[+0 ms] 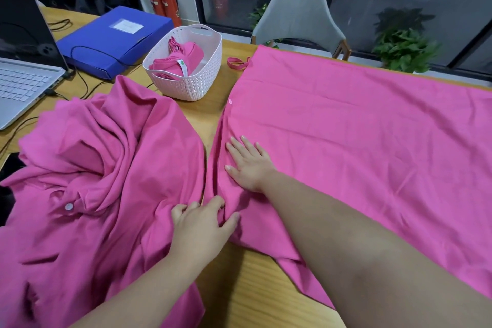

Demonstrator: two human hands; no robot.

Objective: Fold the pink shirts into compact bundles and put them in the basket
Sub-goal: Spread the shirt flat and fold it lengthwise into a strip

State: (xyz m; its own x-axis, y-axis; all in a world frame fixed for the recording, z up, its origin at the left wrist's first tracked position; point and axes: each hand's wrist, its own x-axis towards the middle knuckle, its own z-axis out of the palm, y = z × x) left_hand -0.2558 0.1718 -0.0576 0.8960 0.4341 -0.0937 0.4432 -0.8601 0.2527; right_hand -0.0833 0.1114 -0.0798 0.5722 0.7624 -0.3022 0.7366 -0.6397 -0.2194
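Pink cotton bundles (175, 60), already folded, sit inside the white woven plastic basket (186, 82) on the wooden bench (255, 287). In front of the basket, the right hand (250, 165) presses flat, fingers straight, on a spread pink shirt (359, 141), while the left hand (202, 224) pinches its near edge. Left of the basket, a crumpled pink shirt (93, 168) looks not yet folded, so the task seems partway done.
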